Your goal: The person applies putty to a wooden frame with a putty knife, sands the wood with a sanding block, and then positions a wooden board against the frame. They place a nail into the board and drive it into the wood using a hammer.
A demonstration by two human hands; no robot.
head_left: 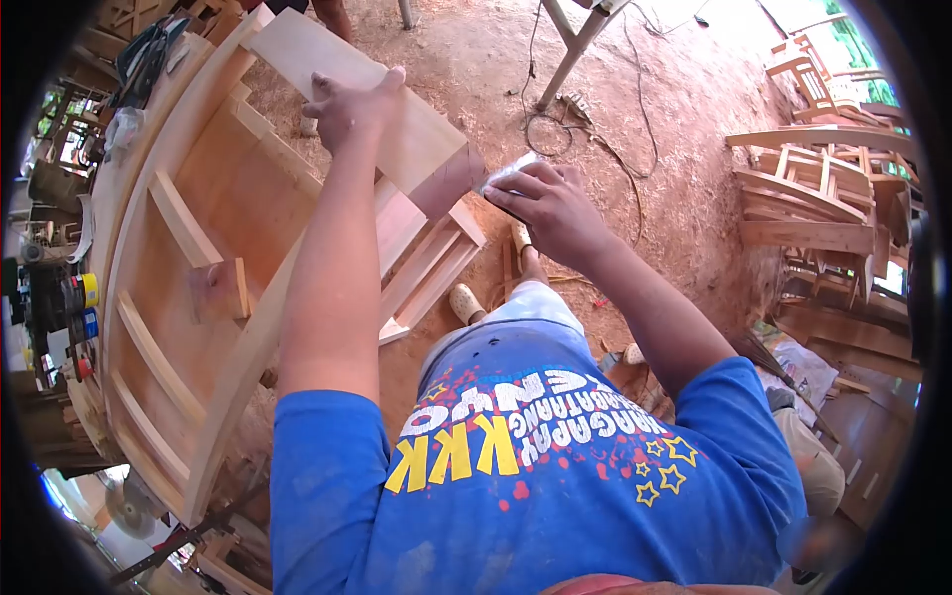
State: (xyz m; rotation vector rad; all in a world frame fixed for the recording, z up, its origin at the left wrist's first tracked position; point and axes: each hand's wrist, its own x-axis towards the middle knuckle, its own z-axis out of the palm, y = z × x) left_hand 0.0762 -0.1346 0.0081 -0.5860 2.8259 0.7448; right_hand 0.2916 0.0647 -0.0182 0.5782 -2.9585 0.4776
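Extending beneath the spread left hand (352, 114), a board (428, 124) is held; beside its near end, a whitish object (508, 171) is gripped by the right hand (555, 210).

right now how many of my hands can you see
2: left hand on the board, right hand near the board's end, holding a pale thing.

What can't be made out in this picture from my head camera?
In the head view:
Shiny item: partly covered by the right hand, so unidentifiable.
Board: underside hidden by its upper face.
Another person: upper body cut off by the top edge.
Yellow label: lettering too small to read.
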